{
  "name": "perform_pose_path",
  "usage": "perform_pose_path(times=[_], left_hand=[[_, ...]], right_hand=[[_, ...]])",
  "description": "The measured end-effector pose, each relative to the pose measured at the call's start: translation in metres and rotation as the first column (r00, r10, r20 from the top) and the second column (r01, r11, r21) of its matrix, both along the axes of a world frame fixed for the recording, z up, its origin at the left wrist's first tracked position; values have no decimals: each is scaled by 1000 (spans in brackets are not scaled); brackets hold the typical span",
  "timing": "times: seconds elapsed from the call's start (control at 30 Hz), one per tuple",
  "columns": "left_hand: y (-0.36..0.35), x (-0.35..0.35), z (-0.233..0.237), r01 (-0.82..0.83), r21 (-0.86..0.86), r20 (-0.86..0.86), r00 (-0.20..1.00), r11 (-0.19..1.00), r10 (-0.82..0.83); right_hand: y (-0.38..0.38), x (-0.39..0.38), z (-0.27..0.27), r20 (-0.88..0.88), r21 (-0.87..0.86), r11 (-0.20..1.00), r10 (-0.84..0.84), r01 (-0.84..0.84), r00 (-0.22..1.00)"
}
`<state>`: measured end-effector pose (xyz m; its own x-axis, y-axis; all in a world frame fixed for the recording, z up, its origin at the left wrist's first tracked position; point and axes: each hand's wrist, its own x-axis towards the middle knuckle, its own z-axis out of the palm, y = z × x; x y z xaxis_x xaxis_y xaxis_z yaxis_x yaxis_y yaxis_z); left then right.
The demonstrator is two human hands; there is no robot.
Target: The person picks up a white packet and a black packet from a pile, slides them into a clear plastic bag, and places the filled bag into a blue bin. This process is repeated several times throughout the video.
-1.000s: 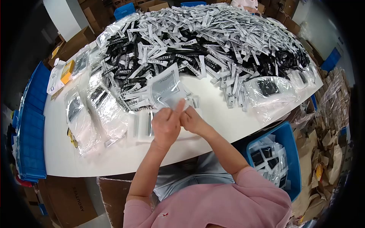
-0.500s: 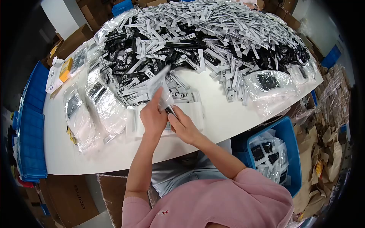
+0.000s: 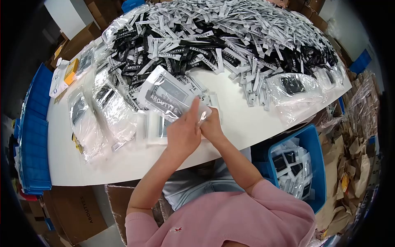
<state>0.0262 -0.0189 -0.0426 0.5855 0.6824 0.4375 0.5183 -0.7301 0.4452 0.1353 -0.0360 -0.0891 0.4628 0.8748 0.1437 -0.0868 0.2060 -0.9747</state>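
A clear plastic pouch point(image 3: 158, 88) with a grey panel and "ABOUTYES" printing is held up over the table, tilted. My left hand point(image 3: 184, 132) grips its lower edge, with the index finger stretched along the pouch. At the pouch's lower right corner, my right hand point(image 3: 212, 126) is closed on it, fingers partly hidden. Beneath the hands lies a stack of flat pouches point(image 3: 153, 131) on the white table. Just beyond is a heap of black and white "ABOUTYES" sachets point(image 3: 181, 53).
Wrapped clear packs point(image 3: 113, 117) lie at the left, another pack point(image 3: 293, 92) at the right. A blue bin point(image 3: 319, 164) with filled pouches stands below the table's right edge. Blue crates point(image 3: 35, 136) line the left side; a yellow box point(image 3: 71, 72) sits near the back left.
The pouch has turned from nearly edge-on to show its printed face. Both hands have shifted slightly to the right, and the left index finger now lies across the pouch.
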Motion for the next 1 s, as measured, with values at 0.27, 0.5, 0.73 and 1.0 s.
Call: perform_pose_path(times=[0.27, 0.5, 0.73, 1.0], left_hand=[[11, -18, 31, 205, -239, 35, 979, 949, -203], [52, -32, 88, 324, -260, -250, 888, 910, -387], [52, -33, 75, 156, -662, -204, 904, 733, -376], [56, -41, 51, 192, -725, -67, 936, 661, -345]], right_hand=[[-8, 19, 17, 334, -11, 972, 224, -234, 916], [-14, 27, 31, 353, -55, 886, 449, -460, 821], [-20, 37, 34, 29, -202, 753, 643, -626, 765], [-20, 44, 25, -215, -158, 768, 586, -620, 781]])
